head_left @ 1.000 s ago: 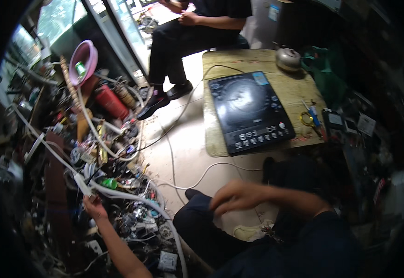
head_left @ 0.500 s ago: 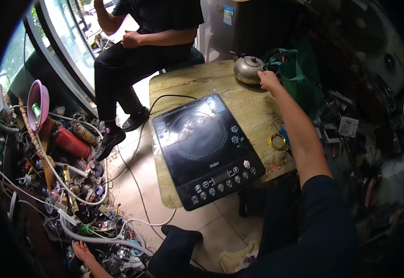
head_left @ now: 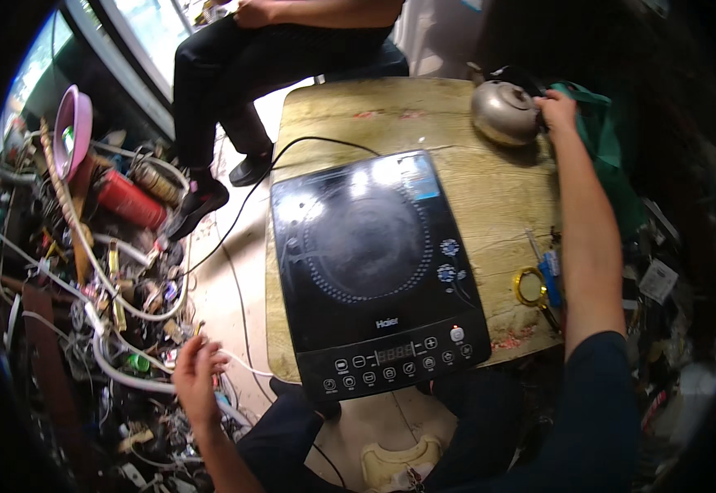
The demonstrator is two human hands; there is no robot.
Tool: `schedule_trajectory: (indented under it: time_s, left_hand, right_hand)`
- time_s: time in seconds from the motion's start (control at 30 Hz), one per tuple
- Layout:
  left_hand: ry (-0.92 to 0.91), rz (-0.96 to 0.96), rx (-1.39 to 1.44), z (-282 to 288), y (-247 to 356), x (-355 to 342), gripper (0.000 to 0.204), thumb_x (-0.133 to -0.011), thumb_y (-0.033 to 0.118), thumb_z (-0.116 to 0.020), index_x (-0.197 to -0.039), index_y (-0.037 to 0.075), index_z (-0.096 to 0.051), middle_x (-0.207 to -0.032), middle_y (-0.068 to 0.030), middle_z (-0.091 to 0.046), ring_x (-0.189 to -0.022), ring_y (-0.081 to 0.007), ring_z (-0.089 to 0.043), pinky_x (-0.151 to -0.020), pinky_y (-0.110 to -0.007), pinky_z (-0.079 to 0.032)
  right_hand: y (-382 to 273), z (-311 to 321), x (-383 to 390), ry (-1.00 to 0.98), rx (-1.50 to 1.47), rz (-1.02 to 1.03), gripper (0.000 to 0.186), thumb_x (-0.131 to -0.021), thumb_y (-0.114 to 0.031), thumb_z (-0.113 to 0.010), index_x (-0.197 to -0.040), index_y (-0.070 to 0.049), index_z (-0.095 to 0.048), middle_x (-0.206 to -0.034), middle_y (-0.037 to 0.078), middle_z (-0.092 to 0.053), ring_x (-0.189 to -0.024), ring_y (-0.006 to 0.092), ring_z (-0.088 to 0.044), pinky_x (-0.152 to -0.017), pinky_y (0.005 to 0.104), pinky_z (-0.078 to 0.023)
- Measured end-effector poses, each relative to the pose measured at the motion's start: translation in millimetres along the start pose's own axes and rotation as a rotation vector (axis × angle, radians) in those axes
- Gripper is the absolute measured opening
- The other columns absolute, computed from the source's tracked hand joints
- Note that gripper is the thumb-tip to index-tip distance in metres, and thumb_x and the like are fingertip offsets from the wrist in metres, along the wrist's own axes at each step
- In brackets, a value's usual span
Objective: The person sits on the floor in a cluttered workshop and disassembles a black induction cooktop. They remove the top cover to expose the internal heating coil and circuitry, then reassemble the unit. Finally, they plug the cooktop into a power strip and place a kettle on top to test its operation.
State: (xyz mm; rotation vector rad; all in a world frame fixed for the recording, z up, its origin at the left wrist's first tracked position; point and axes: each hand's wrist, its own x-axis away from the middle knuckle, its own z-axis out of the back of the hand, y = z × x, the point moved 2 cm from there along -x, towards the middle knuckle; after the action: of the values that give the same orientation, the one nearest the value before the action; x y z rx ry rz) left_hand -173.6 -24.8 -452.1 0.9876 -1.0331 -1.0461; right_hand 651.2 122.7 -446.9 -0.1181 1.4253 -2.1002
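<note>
My right hand [head_left: 559,112] is closed round the dark handle of a metal kettle [head_left: 503,115] at the far right of the wooden table [head_left: 506,193]. Its spout points away to the left. Whether its base touches the tabletop I cannot tell. My left hand [head_left: 199,380] is low on the left, beside the table, with fingers loosely bent and apart, holding nothing. Between my hands a black induction cooker [head_left: 366,238] lies on the table, its button panel toward me. A small red light shows on the panel, and the cooking ring has nothing on it.
Near my right forearm lie a round yellow-rimmed thing [head_left: 530,287] and a blue tool [head_left: 550,275]. A green bag [head_left: 600,131] is beyond. A black cord [head_left: 317,140] runs off the cooker. Left: a pink basin [head_left: 76,131], a red cylinder [head_left: 130,200], piled scrap and a seated person [head_left: 292,62].
My left hand has risen from beside the scrap toward the table. My right hand stays at the kettle, its grip now plainly round the handle. The whole view has shifted.
</note>
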Motion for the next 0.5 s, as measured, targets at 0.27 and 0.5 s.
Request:
schedule_trajectory:
  time_s: [0.27,0.5]
  left_hand:
    - [-0.302,0.170,0.102,-102.3,17.0,-5.9,0.043,-0.106,0.017,-0.059,-0.142,-0.007,-0.053,-0.104,-0.0107,-0.070,-0.079,-0.0110,-0.065,-0.069,-0.024,-0.053]
    - [-0.410,0.188,0.229,-126.8,16.2,-6.6,0.046,-0.101,0.018,-0.068,-0.140,-0.005,-0.058,-0.098,-0.0028,-0.067,-0.077,-0.0082,-0.060,-0.069,-0.023,-0.051]
  right_hand:
    - [-88.2,-7.4,6.0,-0.319,-0.135,0.005,0.017,-0.096,-0.026,-0.074,-0.100,-0.009,-0.073,-0.061,-0.006,-0.049,-0.050,0.0075,-0.041,-0.050,0.0254,-0.033]
    - [-86.7,5.2,15.8,-0.091,-0.023,0.083,0.027,-0.094,-0.027,-0.076,-0.108,-0.003,-0.076,-0.081,-0.002,-0.066,-0.067,0.0095,-0.053,-0.061,0.0286,-0.043]
